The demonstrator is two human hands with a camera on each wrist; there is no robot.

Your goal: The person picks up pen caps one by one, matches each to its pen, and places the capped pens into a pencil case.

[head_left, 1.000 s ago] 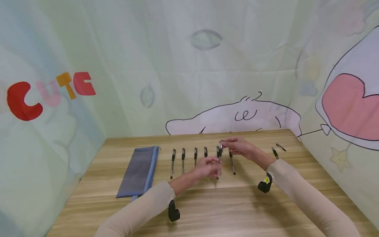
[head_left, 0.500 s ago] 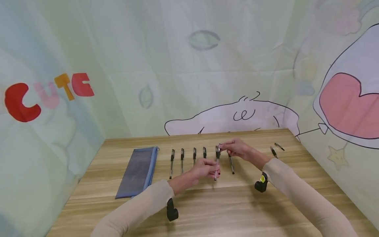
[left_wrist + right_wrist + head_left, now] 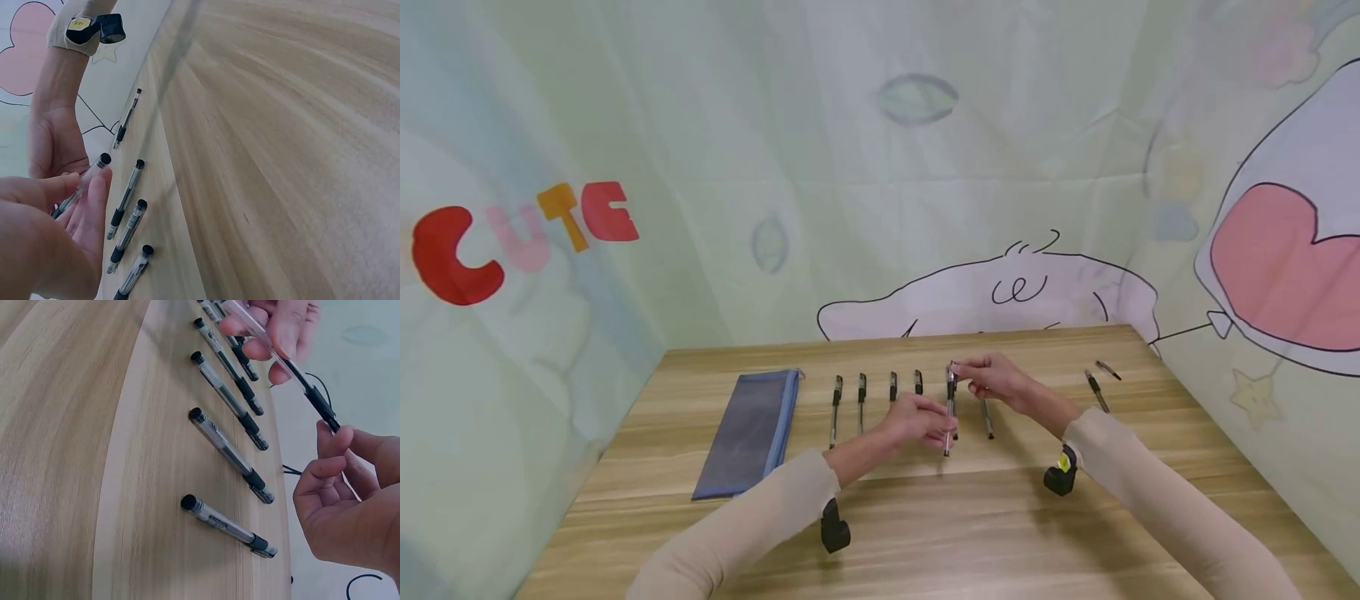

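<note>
A clear-barrelled black gel pen (image 3: 951, 408) is held between both hands above the row of pens. My left hand (image 3: 919, 419) pinches its barrel toward the black-plugged tail, which points at me. At the other end, the right hand (image 3: 996, 375) pinches the pen with thumb and fingertips, which hide its tip. From the right wrist view, the pen's black grip (image 3: 320, 406) shows between the two hands. Matching pens lie on the table beneath, among them one pen (image 3: 987, 417) just below the right hand and another (image 3: 918, 382) beyond the left.
A blue-edged mesh pencil pouch (image 3: 745, 433) lies at the left of the wooden table (image 3: 970, 533). More pens, such as one pen (image 3: 837, 404) beside the pouch, form a spaced row. Two further pens, including a pen (image 3: 1097, 391), lie at the right. A printed curtain (image 3: 820, 167) hangs behind.
Both hands keep hold of the pen, which has shifted slightly toward me. The pens on the table and the pouch stay where they were; the head view has drifted a little.
</note>
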